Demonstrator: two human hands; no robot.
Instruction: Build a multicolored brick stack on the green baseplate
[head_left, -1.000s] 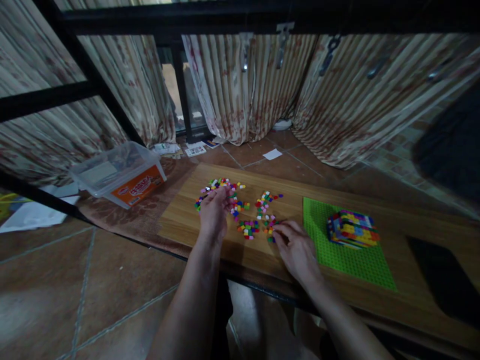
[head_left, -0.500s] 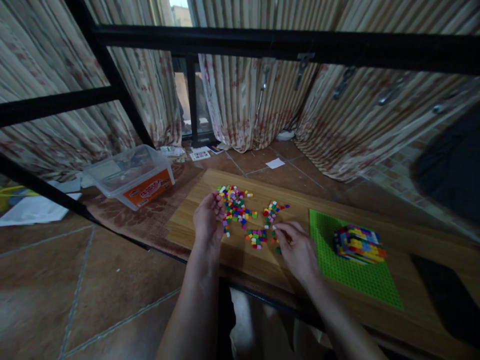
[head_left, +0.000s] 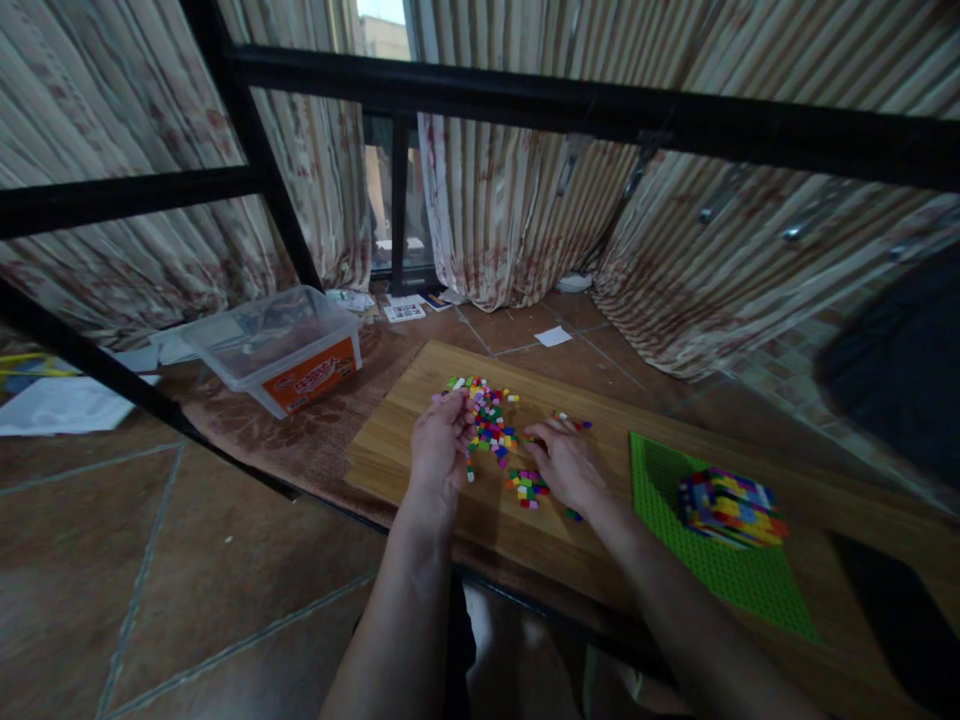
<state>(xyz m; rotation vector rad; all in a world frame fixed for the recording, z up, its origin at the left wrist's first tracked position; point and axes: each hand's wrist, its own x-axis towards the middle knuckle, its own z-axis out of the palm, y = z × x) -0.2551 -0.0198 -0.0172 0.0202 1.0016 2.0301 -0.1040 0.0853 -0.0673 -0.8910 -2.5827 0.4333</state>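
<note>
Over the left side of a loose pile of small coloured building bricks (head_left: 493,430) is my left hand (head_left: 439,440), its fingers curled in; anything inside them is too small to make out. My right hand (head_left: 568,462) reaches down over a smaller group of bricks to the right, mostly covering it. Its fingers are bent together at the bricks, and what they pinch is hidden. Just below, between the hands, lies another little cluster of bricks (head_left: 527,487). To the right, a block built of many-coloured bricks (head_left: 731,508) stands on a green baseplate (head_left: 750,580).
The wooden board (head_left: 420,385) carries the bricks, with a dark flat object (head_left: 892,600) at its right end. A clear plastic tub (head_left: 277,350) with an orange label stands at the left. A black metal bar (head_left: 510,95) crosses in front of the curtains.
My right hand has moved left and away from me, over the small brick group. My left hand stays by the pile. The whole view has shifted slightly.
</note>
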